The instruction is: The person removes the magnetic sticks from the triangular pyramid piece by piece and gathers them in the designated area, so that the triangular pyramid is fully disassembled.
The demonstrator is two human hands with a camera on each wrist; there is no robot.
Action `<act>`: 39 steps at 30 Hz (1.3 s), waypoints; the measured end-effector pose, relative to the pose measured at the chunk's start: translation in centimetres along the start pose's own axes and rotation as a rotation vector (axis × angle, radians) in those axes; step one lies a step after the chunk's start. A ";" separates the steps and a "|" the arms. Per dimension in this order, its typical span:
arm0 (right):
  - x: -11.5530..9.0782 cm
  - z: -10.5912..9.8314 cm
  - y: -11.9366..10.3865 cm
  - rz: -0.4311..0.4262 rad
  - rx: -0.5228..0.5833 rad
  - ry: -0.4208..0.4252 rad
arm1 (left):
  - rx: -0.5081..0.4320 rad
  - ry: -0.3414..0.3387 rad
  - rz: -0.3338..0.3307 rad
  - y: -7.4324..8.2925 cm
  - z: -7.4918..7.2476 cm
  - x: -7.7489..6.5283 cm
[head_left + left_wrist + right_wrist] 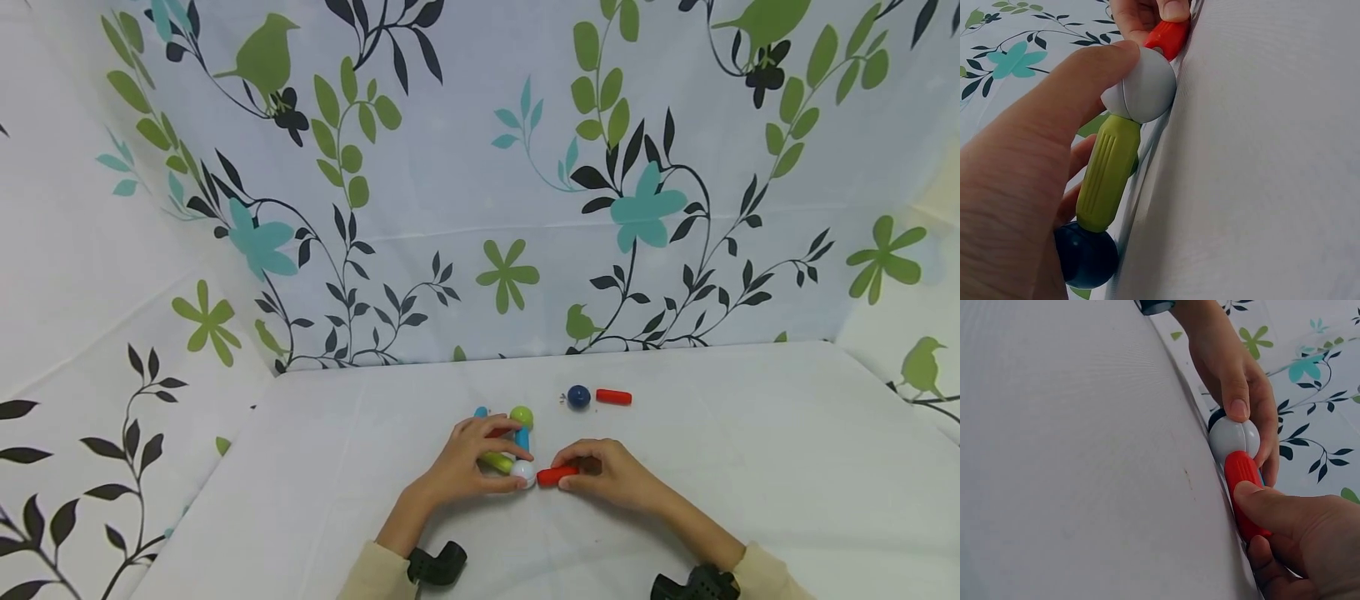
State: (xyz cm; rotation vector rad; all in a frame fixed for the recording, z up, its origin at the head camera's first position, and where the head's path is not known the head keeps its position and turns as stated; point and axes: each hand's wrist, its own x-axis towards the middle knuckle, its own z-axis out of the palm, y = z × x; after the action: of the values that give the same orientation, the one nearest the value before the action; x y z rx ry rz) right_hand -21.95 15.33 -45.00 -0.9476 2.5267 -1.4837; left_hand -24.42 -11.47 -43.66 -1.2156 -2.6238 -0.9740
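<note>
With thumb and fingers, my left hand (463, 463) grips a white ball (523, 474), the near corner of a small group of magnetic building pieces. A yellow-green rod (1109, 175) joins this ball to a dark blue ball (1088, 256) in the left wrist view. From the white ball a blue rod (522, 439) runs back to a lime ball (522, 415). My right hand (617, 473) pinches a red rod (1242, 469), whose end is at the white ball; whether they touch I cannot tell. My left fingers hide part of the group.
Behind the hands, a loose dark blue ball (578, 397) lies beside another red rod (613, 397) on the white-covered table (750, 467). A patterned cloth (450, 208) hangs along the table's back edge.
</note>
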 end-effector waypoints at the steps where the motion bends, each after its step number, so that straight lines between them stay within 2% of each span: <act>1: 0.0 -0.1 0.0 0.005 0.008 -0.004 | 0.001 0.001 0.003 0.0 0.0 0.0; 6: -0.1 -0.2 0.0 0.024 0.013 -0.008 | -0.003 0.002 0.009 -0.2 0.1 0.1; 16: -0.3 -1.0 0.2 0.040 -0.002 -0.018 | -0.001 -0.022 -0.029 -0.2 0.3 0.1; 23: -0.3 -2.6 0.8 0.048 -0.029 0.041 | -0.011 -0.010 -0.014 -0.1 0.3 0.2; 30: -0.5 -4.0 2.1 0.119 -0.048 0.098 | -0.007 -0.004 -0.007 0.0 0.2 0.1; 39: -0.9 -4.8 3.0 0.110 -0.067 0.152 | -0.012 -0.005 -0.013 0.0 0.3 0.1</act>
State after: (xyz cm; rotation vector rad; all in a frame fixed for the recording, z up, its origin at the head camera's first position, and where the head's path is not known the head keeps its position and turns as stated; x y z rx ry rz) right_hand -24.28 20.55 -45.04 -0.7153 2.7011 -1.5012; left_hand -24.45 -11.26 -43.88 -1.2069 -2.6366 -0.9918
